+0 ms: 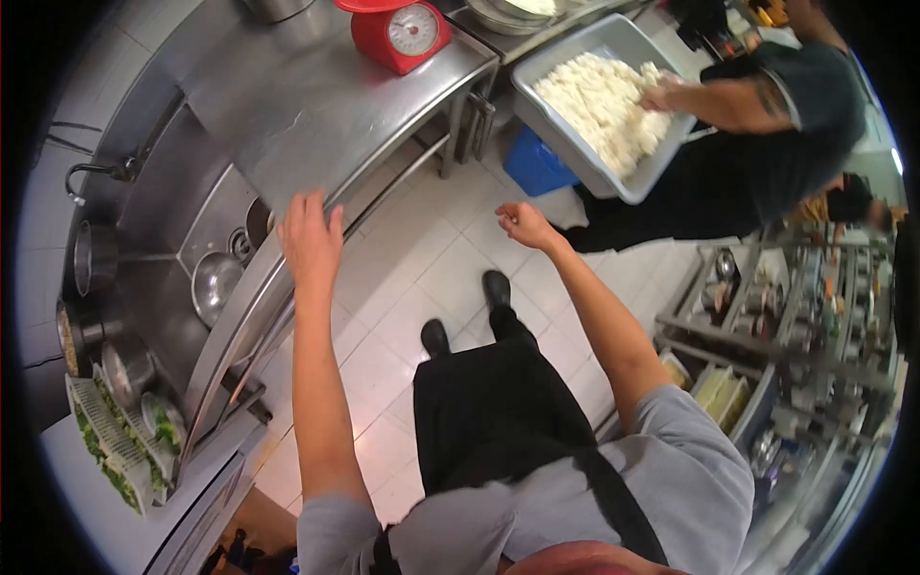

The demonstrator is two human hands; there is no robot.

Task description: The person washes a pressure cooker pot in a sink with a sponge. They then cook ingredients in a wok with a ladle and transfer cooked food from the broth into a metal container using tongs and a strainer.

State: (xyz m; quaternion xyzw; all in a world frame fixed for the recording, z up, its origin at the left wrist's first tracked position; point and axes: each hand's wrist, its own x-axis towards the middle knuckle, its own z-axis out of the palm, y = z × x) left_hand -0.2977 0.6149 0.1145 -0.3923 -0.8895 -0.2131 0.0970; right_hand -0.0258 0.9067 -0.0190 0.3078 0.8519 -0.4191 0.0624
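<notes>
My left hand (pixel 311 240) is held over the front edge of the steel table (pixel 287 125), beside the sink, its fingers stretched out and nothing in them. I cannot tell whether it touches the metal. Over the tiled floor, my right hand (pixel 524 225) has its fingers curled in, and no object shows in it. Beyond it stands a grey tub (pixel 628 187) heaped with white, crumbly food (pixel 599 105). A co-worker's hand (pixel 659 94) reaches into that food. At the table's far end sits a red dial scale (pixel 402 38).
The sink (pixel 196 230) on the left holds a metal bowl (pixel 216 287). A white basket of greens (pixel 120 436) lies nearer me. Below the grey tub is a blue container (pixel 537 165). A co-worker (pixel 815 86) stands at the right, with food-filled steel shelving (pixel 747 297) behind.
</notes>
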